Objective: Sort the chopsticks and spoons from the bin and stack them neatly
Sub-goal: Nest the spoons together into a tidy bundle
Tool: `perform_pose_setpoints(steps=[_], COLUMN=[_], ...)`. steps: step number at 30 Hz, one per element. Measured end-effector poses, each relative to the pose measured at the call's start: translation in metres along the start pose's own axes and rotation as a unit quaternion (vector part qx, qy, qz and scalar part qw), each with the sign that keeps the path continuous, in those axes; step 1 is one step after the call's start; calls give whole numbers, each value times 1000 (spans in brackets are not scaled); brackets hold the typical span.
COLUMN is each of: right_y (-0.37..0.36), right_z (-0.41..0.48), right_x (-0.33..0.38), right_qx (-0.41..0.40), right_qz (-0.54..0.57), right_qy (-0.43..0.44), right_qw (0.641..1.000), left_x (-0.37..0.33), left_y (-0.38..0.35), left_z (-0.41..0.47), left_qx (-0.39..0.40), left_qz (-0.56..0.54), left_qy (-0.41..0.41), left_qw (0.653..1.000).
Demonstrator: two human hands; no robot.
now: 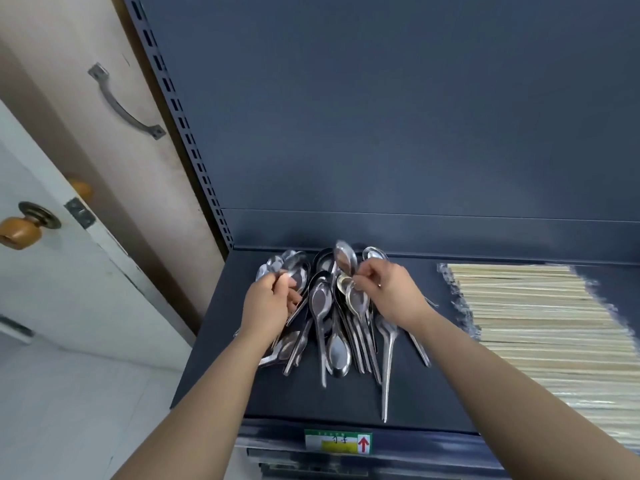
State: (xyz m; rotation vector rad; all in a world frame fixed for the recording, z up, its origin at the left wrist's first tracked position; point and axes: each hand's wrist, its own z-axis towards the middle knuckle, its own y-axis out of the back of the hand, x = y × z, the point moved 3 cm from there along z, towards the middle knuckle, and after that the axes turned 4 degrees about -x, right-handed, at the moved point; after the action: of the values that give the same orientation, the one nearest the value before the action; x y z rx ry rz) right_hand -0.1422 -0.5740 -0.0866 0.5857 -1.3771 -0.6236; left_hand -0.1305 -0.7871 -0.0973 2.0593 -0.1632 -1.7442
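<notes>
A dark blue metal shelf [346,403] fills most of the view, with its plain back panel [381,116] rising behind. On it, towards the left, lies the pile of spoons [332,327]: shiny steel, with bowls and handles crossing one another at odd angles. To the far left of the pile stands a pale door [52,289].

To the right of the pile, and apart from it, is a broad flat stack of pale chopsticks [540,327], laid side by side and running off the picture's right edge.

Both of the person's bare forearms reach in from below to the pile. The left hand [268,303] is at the pile's left side, its fingers curled down among the spoon bowls there; whether they actually grip one cannot be told. The right hand [391,292] is at the pile's far right side, its fingers pinching a raised spoon [345,259], which stands bowl-up above the rest and looks blurred.

In front of the pile, on the shelf's front lip, is a green and yellow label [337,441] with a red arrow. Far left of the pile, the door carries a brown knob [20,233].
</notes>
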Motion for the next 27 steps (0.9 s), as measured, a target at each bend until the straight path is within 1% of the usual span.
perform_pose_setpoints(steps=[2,3,5,7,9,11,15,17,20,26,27], right_y=[2,3,2,-2,-11,-21,-43,-50,-53,-53,-54], right_z=[1,0,-5,-14,-26,-39,-64,-70,-73,-69,-68], right_x=[4,7,11,10,4,0,4,9,13,18,19], right_qx=[-25,-32,-27,-12,5,24,57,60,45,18,18], right_qz=[61,93,137,118,85,87,97,101,85,59,54], right_qy=[-17,-26,-43,-58,-80,-105,-165,-181,-184,-175,-175], right_qw=[998,995,989,991,993,990,980,976,978,983,983], left_x=[-3,-3,2,10,18,23,22,19,20,25,25], left_y=[5,6,3,-4,-9,-11,-14,-15,-17,-4,-2], left_z=[-3,-5,-11,-16,-18,-19,-20,-21,-22,-17,-16], left_qx=[-10,-1,43,83,93,93,91,81,93,128,131], left_qz=[42,70,115,153,177,184,182,164,121,23,21], left_qy=[-12,-12,10,38,48,48,54,69,98,119,119], left_qw=[999,997,992,984,979,977,978,981,983,984,984])
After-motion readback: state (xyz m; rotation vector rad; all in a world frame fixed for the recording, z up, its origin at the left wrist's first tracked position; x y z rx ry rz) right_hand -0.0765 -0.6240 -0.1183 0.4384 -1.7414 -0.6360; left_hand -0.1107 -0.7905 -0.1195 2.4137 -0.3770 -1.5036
